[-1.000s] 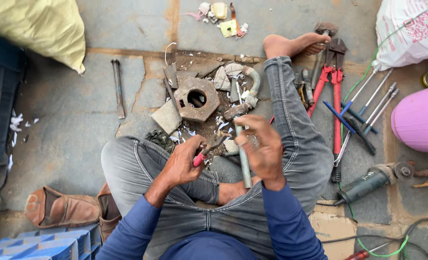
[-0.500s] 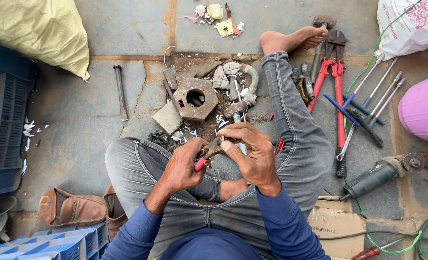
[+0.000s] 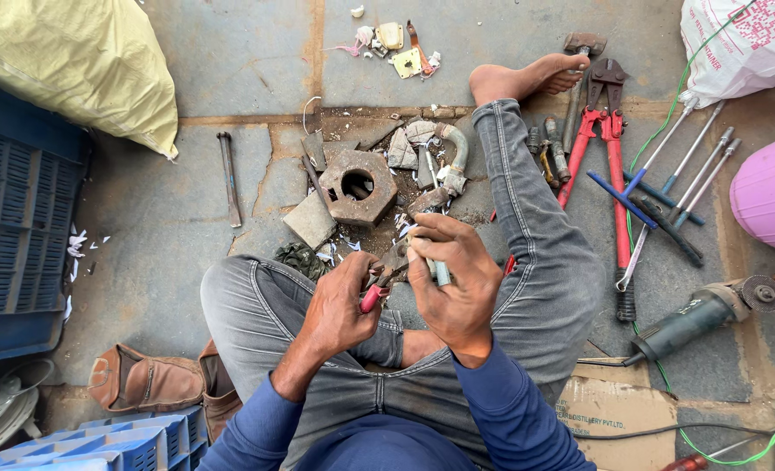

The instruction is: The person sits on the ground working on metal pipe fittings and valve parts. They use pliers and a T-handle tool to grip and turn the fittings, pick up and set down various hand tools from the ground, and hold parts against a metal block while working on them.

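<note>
Your right hand (image 3: pixel 453 279) grips a stiff, light metal piece (image 3: pixel 438 272); your left hand (image 3: pixel 339 305) squeezes red-handled pliers (image 3: pixel 380 283) onto it.

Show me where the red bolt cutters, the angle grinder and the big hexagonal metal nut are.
red bolt cutters (image 3: pixel 613 187), head view, on a red handle.
angle grinder (image 3: pixel 697 316), head view, on its dark body.
hexagonal metal nut (image 3: pixel 379 196), head view, on its rusty top face beside the hole.
</note>
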